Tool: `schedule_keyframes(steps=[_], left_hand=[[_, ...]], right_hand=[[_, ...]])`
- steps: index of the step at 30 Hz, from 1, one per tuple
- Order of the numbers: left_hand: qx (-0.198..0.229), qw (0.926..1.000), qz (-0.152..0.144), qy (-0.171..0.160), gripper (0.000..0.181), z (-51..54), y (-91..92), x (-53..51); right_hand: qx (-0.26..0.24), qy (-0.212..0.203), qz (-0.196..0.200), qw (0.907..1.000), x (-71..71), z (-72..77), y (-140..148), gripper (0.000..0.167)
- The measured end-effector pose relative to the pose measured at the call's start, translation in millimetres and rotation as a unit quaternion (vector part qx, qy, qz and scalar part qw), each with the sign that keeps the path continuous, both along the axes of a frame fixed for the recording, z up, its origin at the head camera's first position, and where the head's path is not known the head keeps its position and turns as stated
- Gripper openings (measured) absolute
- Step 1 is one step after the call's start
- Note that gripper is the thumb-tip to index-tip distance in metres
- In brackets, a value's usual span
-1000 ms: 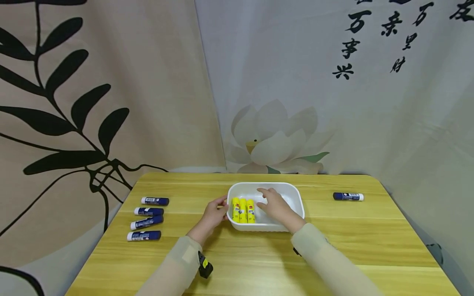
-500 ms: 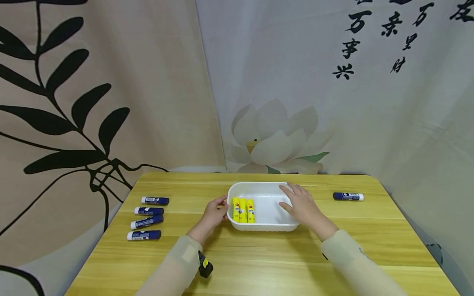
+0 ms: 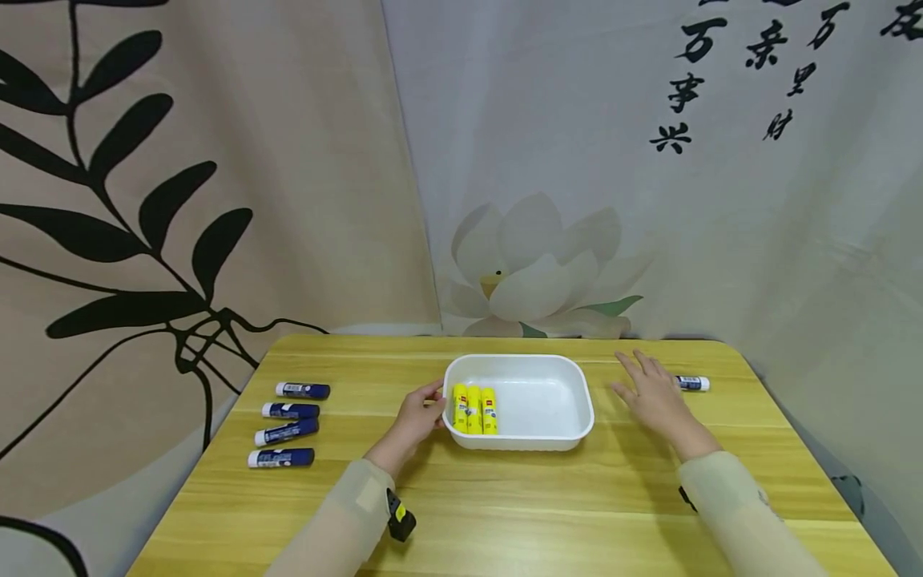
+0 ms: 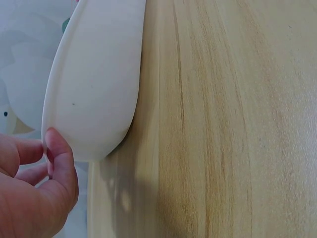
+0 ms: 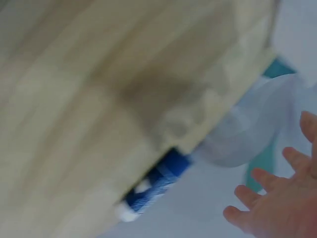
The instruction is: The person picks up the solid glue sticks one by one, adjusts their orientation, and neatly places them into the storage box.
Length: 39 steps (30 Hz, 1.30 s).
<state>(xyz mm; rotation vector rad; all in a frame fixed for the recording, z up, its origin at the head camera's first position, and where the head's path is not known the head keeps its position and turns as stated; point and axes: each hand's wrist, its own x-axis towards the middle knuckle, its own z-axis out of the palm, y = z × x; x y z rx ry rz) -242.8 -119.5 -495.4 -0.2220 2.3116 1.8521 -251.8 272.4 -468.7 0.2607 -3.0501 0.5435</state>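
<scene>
My left hand (image 3: 418,415) pinches the left rim of a white plastic basin (image 3: 544,442); the left wrist view shows thumb and fingers on its edge. Inside the basin, three yellow tubes (image 3: 473,410) stand side by side against its left end. My right hand (image 3: 658,401) is over the right part of the table, fingers spread and holding nothing. Partly hidden behind it lies a dark blue glue stick (image 3: 694,384) with a white end, seen whole but blurred in the right wrist view.
Several dark blue glue sticks (image 3: 281,457) lie in a rough column on the left of the wooden table (image 3: 476,513). A printed cloth backdrop (image 3: 324,160) hangs behind the table's far edge.
My right hand has moved right, from above the basin's inside to beside the lone glue stick. The left hand has stayed on the basin's rim, and the basin has not moved.
</scene>
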Motion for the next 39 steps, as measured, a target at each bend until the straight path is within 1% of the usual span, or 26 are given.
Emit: schedule_keyframes(steps=[5,12,17,22,24,28,30,33,35,39], left_hand=[[0.000,1.0000,0.000,-0.002,0.044,0.6,0.0,0.3],[0.004,1.0000,-0.004,0.003,0.043,1.1,0.1,1.6],[0.007,0.9999,-0.008,0.005,0.043,-0.1,-0.5,1.7],[0.007,0.9999,-0.006,0.005,0.043,-1.5,0.3,1.7],[0.007,1.0000,-0.004,0.004,0.043,-1.3,0.7,2.1],[0.005,1.0000,-0.003,0.004,0.043,-1.6,0.8,1.7],[0.004,1.0000,0.000,0.003,0.043,-1.8,0.6,1.2],[0.003,1.0000,0.004,0.000,0.043,-1.5,0.3,0.9],[0.004,1.0000,0.005,-0.001,0.043,-0.9,0.0,1.0],[0.005,1.0000,0.003,0.003,0.043,0.3,-0.5,1.5]], right_hand=[[0.009,-0.014,-0.016,0.9997,-9.1,-14.2,26.4,0.069],[0.008,-0.074,-0.023,0.9969,-22.8,-23.2,59.7,0.070],[0.027,-0.106,-0.026,0.9937,-26.7,-22.4,75.6,0.070],[0.031,-0.130,-0.019,0.9909,-22.3,-18.9,80.9,0.065],[0.040,-0.133,-0.019,0.9901,-20.8,-18.7,82.3,0.060],[0.075,-0.125,-0.024,0.9891,-19.7,-19.1,83.8,0.051],[0.092,-0.119,-0.027,0.9882,-20.4,-19.9,84.8,0.054],[0.108,-0.118,-0.029,0.9867,-21.4,-21.8,86.4,0.064],[0.105,-0.121,-0.029,0.9867,-21.8,-23.7,87.3,0.066],[0.083,-0.121,-0.024,0.9889,-20.2,-26.5,88.2,0.067]])
